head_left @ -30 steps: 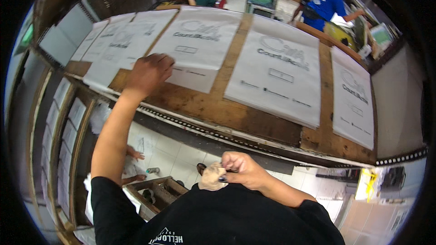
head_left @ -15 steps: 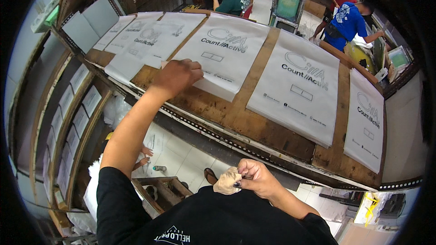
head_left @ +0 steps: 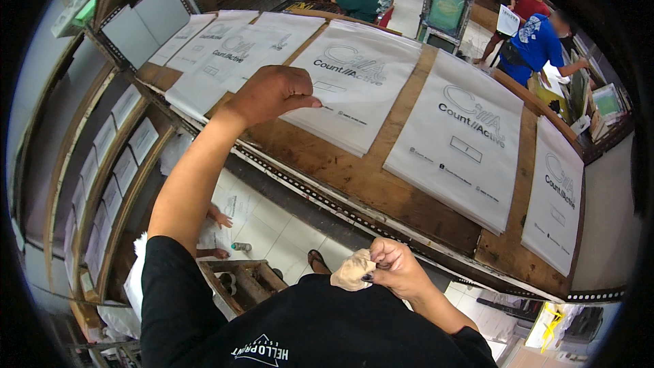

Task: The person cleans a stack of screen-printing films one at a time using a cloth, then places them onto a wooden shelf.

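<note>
My left hand is raised over the near left corner of a translucent white printed sheet, its fingers curled and pressed against the thumb. Whatever lies in that pinch, if anything, is too small to make out. In front of my chest, my right hand grips a crumpled beige cloth between fingers and thumb. Dark stains mark the thumb. More printed sheets lie along the slanted wooden board: one broad sheet right of centre, another at the far right, and several overlapping ones at the left.
The long wooden board has a perforated metal edge. Curved racks holding printed sheets stand at the left. Below are a wooden crate, a small bottle and another person's hand. Co-workers in green and blue are beyond.
My left hand has lifted slightly from the sheet's corner, its thumb now showing. My view has shifted a little. The beige cloth stays in my right hand. A co-worker in red now shows a white sheet.
</note>
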Motion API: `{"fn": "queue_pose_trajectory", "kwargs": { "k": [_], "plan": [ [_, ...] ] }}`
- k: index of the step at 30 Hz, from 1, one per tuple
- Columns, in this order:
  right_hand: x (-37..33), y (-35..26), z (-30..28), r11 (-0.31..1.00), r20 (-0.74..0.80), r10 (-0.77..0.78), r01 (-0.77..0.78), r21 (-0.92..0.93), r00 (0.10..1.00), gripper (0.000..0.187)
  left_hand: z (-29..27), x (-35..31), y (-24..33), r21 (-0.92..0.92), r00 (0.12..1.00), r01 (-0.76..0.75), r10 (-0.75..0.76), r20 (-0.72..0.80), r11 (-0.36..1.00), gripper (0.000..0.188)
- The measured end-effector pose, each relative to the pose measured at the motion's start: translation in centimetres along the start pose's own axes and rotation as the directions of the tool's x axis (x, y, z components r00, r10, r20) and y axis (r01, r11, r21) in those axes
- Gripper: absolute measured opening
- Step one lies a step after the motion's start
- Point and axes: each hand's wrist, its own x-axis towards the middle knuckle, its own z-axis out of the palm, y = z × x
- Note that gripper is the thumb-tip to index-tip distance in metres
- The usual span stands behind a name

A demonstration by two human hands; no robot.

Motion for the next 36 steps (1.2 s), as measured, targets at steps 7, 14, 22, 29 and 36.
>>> {"fn": "queue_pose_trajectory", "kwargs": {
  "k": [7,14,22,29,36],
  "plan": [
    [0.9,-0.1,-0.2,0.999,0.006,0.023,-0.023,-0.025,1.000,0.021,0.8,-6.3,2.5,0.369,0.994,-0.034,0.070,-0.085,0.929,0.020],
    [2.4,-0.8,0.2,0.992,0.096,0.040,-0.028,-0.121,0.995,0.022,2.6,-10.3,6.4,0.177,0.979,0.194,-0.203,0.035,0.965,0.048],
    [3.4,-0.5,0.0,0.995,0.160,0.056,-0.043,-0.085,0.986,0.023,2.8,-11.7,8.7,0.138,0.951,0.307,-0.307,-0.022,0.941,0.060],
    [3.4,-0.7,-0.7,0.998,0.237,0.064,-0.059,-0.029,0.969,0.023,2.1,-11.6,10.7,0.158,0.925,0.369,-0.379,0.036,0.916,0.064],
    [3.0,-1.1,-1.5,0.993,0.248,0.087,-0.064,-0.101,0.965,0.022,2.0,-12.5,11.9,0.009,0.862,0.507,-0.506,-0.041,0.862,0.061]
  ]
}}
